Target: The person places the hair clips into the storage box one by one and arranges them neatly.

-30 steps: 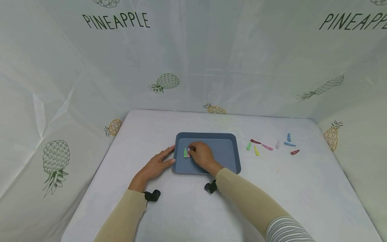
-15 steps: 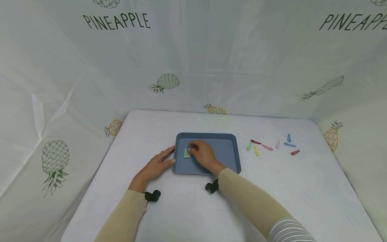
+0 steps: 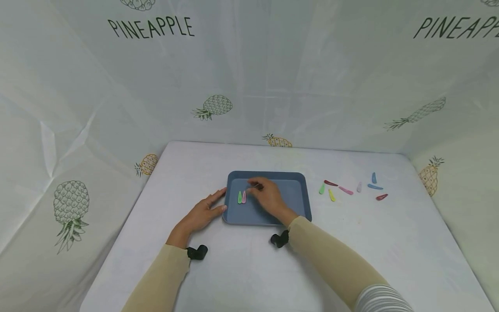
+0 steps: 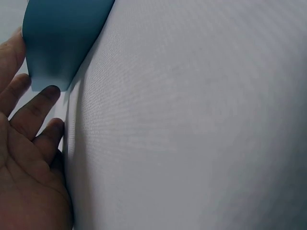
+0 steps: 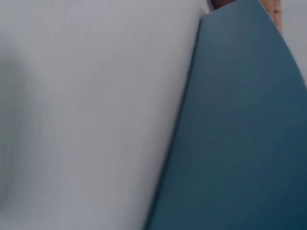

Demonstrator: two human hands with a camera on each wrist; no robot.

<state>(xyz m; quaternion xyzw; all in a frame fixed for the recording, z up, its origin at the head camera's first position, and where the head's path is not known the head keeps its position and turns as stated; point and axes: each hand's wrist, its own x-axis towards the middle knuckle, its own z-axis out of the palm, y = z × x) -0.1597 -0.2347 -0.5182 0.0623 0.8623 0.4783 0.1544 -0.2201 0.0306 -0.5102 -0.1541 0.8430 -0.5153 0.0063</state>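
A green snap hair clip (image 3: 239, 197) and a pink hair clip (image 3: 244, 197) lie side by side, upright, near the left end of the blue-grey tray (image 3: 293, 195). Just right of the pink clip, above the tray, is my right hand (image 3: 269, 197), its fingers loosely bent with nothing visible between them. My left hand (image 3: 200, 213) lies at the tray's left edge with fingers spread, thumb and fingertips against the rim. The left wrist view shows its relaxed fingers (image 4: 36, 112) beside the tray wall (image 4: 57, 43). In the right wrist view the tray's side (image 5: 230, 124) hides the right hand.
Right of the tray, several more hair clips lie scattered on the white table (image 3: 351, 260): green (image 3: 321, 189), dark red (image 3: 330, 183), yellow (image 3: 332, 195), pink (image 3: 345, 190), pale lilac (image 3: 359, 187), blue (image 3: 375, 186) and red (image 3: 381, 196). Pineapple-print cloth (image 3: 312, 86) hangs behind.
My right hand has let go of the pink clip and moved slightly right and up from it; the clip stays beside the green one. The left hand has not moved.
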